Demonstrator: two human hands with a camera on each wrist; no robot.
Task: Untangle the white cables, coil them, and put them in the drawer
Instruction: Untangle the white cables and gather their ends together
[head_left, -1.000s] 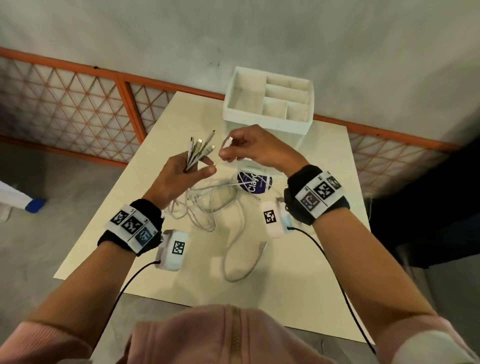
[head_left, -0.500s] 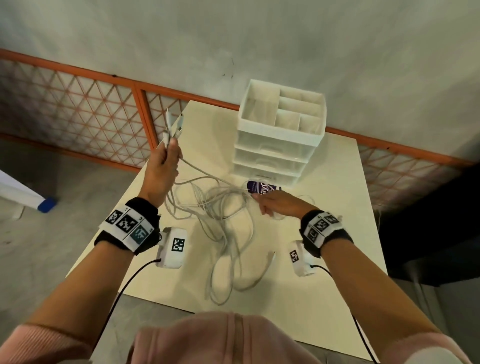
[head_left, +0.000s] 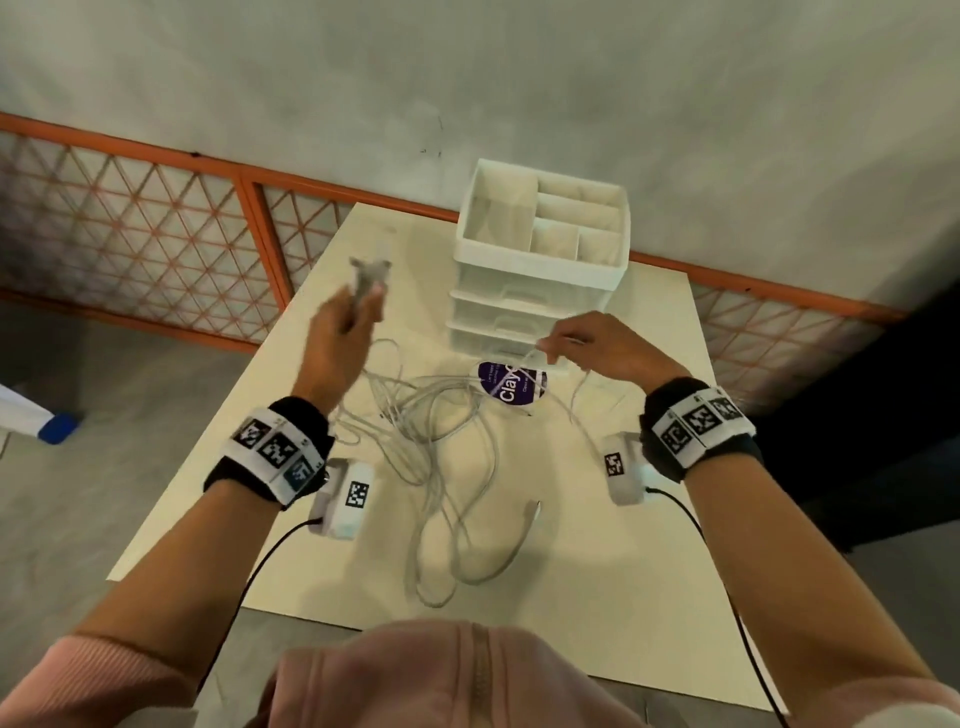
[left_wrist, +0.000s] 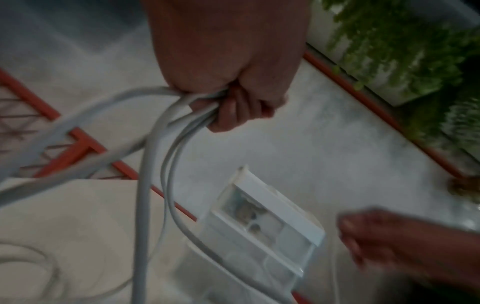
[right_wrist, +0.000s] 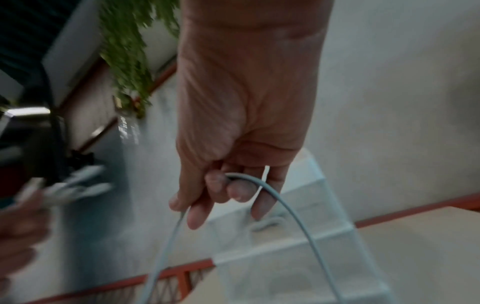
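A tangle of white cables (head_left: 441, 447) lies on the cream table (head_left: 623, 597), with one loop trailing toward the near edge. My left hand (head_left: 343, 332) is raised over the table's left side and grips a bunch of cable ends (head_left: 366, 275), plugs sticking up; in the left wrist view the fingers (left_wrist: 233, 111) curl round several strands (left_wrist: 166, 123). My right hand (head_left: 582, 343) pinches a single cable (right_wrist: 285, 207) in front of the white drawer unit (head_left: 535, 291), lifting a loop of it. The drawers look closed.
A purple-labelled tub (head_left: 511, 387) sits among the cables just before the drawer unit. An orange lattice railing (head_left: 156, 234) runs behind the table. A blue-and-white object (head_left: 36, 421) lies on the floor at left. The drawer unit's top tray (head_left: 550, 218) has empty compartments.
My left hand moved right and toward the drawer unit with the cable ends. My right hand rose from the tub, pulling one cable up to the right.
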